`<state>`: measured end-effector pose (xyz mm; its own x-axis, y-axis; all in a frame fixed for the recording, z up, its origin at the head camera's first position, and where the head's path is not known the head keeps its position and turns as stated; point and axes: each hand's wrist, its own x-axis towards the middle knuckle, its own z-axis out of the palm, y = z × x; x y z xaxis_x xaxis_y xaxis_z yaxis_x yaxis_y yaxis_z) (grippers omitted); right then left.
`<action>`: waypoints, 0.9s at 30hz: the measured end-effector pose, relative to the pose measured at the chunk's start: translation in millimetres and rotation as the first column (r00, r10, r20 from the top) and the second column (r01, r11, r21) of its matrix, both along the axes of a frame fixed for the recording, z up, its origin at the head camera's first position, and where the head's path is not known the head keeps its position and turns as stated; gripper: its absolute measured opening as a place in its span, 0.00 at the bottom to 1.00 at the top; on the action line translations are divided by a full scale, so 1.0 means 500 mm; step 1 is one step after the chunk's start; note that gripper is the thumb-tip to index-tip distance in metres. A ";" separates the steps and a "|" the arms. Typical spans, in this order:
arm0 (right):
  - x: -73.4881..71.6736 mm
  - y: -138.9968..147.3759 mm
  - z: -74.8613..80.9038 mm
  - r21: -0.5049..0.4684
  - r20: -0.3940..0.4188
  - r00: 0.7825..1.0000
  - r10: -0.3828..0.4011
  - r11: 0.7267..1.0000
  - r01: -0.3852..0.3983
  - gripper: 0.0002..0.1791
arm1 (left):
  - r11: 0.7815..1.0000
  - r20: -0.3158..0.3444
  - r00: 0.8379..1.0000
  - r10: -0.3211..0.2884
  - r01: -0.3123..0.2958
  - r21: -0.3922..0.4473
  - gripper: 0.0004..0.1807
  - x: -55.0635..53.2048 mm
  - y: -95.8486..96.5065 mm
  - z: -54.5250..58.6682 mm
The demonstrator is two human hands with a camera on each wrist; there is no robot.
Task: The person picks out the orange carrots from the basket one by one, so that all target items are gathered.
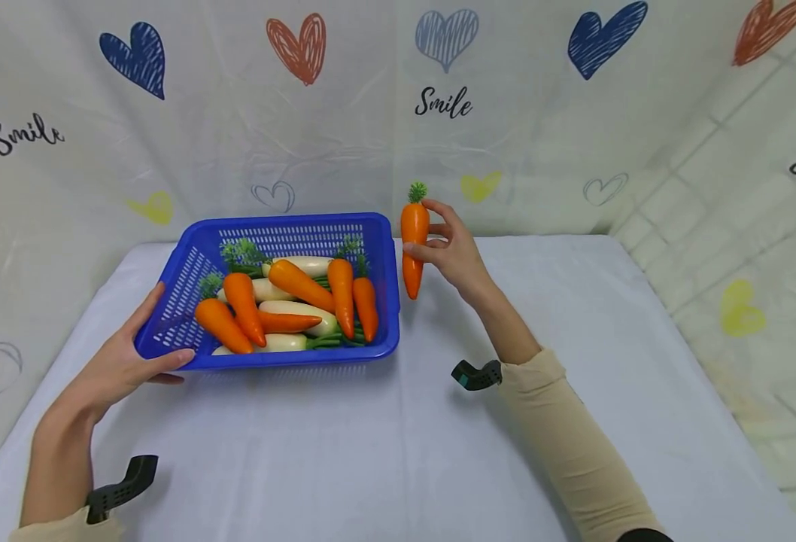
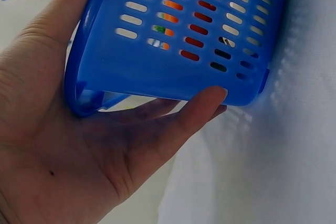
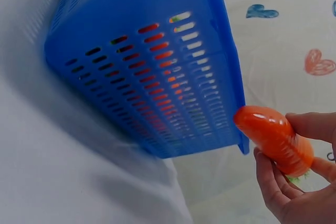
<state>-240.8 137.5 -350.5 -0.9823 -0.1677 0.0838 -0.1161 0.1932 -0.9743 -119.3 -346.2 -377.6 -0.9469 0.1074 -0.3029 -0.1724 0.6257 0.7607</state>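
**A right hand (image 1: 457,252) holds an orange carrot (image 1: 414,226) beside a blue basket (image 1: 390,301)**

The carrot is above the bench (image 1: 344,459), just right of the basket's far right corner, leafy green top up and pointed tip down. The right hand pinches it from the right, thumb and fingers clamped on its body. Whether the carrot touches the basket is hard to tell.

The slotted plastic basket is at the far left of the bench. Inside, six more orange carrots (image 1: 301,284) lie at various angles over several white radishes (image 1: 299,310) with green tops. The left hand (image 1: 123,354) grips the basket's near left corner, its thumb and fingers spread around it.

The person wears beige sleeves (image 1: 567,429). A white cloth covers the bench; beyond hangs a pale backdrop (image 1: 357,120) printed with hearts and the word "Smile".
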 end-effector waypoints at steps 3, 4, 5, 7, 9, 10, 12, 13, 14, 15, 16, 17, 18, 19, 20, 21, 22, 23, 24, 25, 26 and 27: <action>-0.005 0.004 -0.012 -0.013 0.015 1.000 0.014 1.000 -0.014 0.44 | 1.000 0.001 1.000 0.001 -0.001 0.013 0.60 0.005 -0.004 0.002; -0.006 0.006 -0.016 -0.015 0.021 1.000 0.018 1.000 -0.018 0.43 | 1.000 0.002 1.000 0.002 -0.003 0.020 0.60 0.007 -0.005 0.003; -0.007 0.007 -0.020 -0.016 0.028 0.999 0.022 1.000 -0.022 0.44 | 1.000 0.002 1.000 0.002 -0.002 0.028 0.60 0.009 -0.007 0.003; -0.010 0.010 -0.028 -0.011 0.038 0.999 0.021 1.000 -0.021 0.44 | 1.000 0.003 1.000 0.003 -0.003 0.030 0.59 0.010 -0.009 0.003; -0.012 0.015 -0.035 0.001 0.048 0.999 0.011 1.000 -0.011 0.44 | 0.999 0.005 1.000 0.006 -0.006 0.033 0.59 0.010 -0.009 0.002; -0.013 0.017 -0.038 0.012 0.053 0.999 0.005 1.000 -0.006 0.44 | 0.999 0.006 1.000 0.007 -0.007 0.035 0.59 0.010 -0.008 0.001; -0.016 0.022 -0.046 0.020 0.063 0.998 -0.003 1.000 0.002 0.44 | 0.999 0.008 1.000 0.010 -0.010 0.032 0.59 0.009 -0.007 -0.002; -0.017 0.024 -0.049 0.018 0.073 0.997 -0.005 1.000 0.003 0.44 | 0.999 0.010 1.000 0.011 -0.011 0.031 0.59 0.009 -0.006 -0.002; -0.018 0.026 -0.052 0.018 0.080 0.997 -0.003 1.000 0.001 0.44 | 0.999 0.010 1.000 0.012 -0.012 0.030 0.60 0.008 -0.005 -0.003; -0.020 0.028 -0.056 0.018 0.086 0.996 0.000 1.000 -0.001 0.44 | 0.999 0.008 1.000 0.011 -0.011 0.032 0.60 0.007 -0.005 -0.003; -0.022 0.028 -0.059 0.016 0.091 0.996 0.000 1.000 -0.001 0.44 | 0.999 0.005 1.000 0.011 -0.012 0.032 0.59 0.007 -0.004 -0.003; -0.024 0.029 -0.063 0.014 0.094 0.996 0.000 1.000 -0.002 0.45 | 0.999 0.002 1.000 0.012 -0.012 0.031 0.59 0.006 -0.004 -0.003; -0.026 0.028 -0.066 0.014 0.100 0.995 0.003 1.000 -0.004 0.45 | 0.999 -0.001 1.000 0.012 -0.012 0.032 0.59 0.005 -0.003 -0.002; -0.028 0.028 -0.069 0.016 0.105 0.994 0.003 1.000 -0.005 0.45 | 0.999 -0.006 1.000 0.012 -0.012 0.033 0.59 0.004 -0.003 -0.001; -0.030 0.028 -0.073 0.024 0.110 0.994 0.003 1.000 -0.005 0.45 | 0.999 -0.009 1.000 0.012 -0.012 0.035 0.59 0.004 -0.003 -0.001; -0.031 0.027 -0.077 0.036 0.122 0.993 0.001 0.999 -0.005 0.45 | 0.999 -0.007 1.000 0.012 -0.012 0.038 0.59 0.004 -0.002 0.000; -0.032 0.028 -0.081 0.050 0.133 0.991 -0.003 0.999 -0.004 0.45 | 0.999 -0.004 1.000 0.012 -0.012 0.039 0.60 0.004 -0.001 0.000; -0.032 0.028 -0.084 0.062 0.145 0.989 -0.005 0.998 -0.004 0.45 | 0.999 -0.001 1.000 0.011 -0.011 0.040 0.60 0.004 0.000 0.001; -0.033 0.028 -0.088 0.075 0.156 0.988 -0.005 0.997 -0.006 0.45 | 0.999 0.000 1.000 0.008 -0.008 0.038 0.60 0.003 0.000 0.001; -0.034 0.028 -0.092 0.087 0.164 0.986 -0.005 0.996 -0.009 0.44 | 0.999 0.002 1.000 0.007 -0.007 0.037 0.60 0.004 0.000 0.001; -0.036 0.029 -0.096 0.098 0.171 0.985 -0.005 0.995 -0.012 0.44 | 0.999 0.003 1.000 0.007 -0.007 0.035 0.60 0.004 0.001 0.002; -0.037 0.028 -0.099 0.108 0.176 0.984 -0.003 0.994 -0.016 0.43 | 0.999 0.005 1.000 0.007 -0.007 0.035 0.60 0.004 0.001 0.003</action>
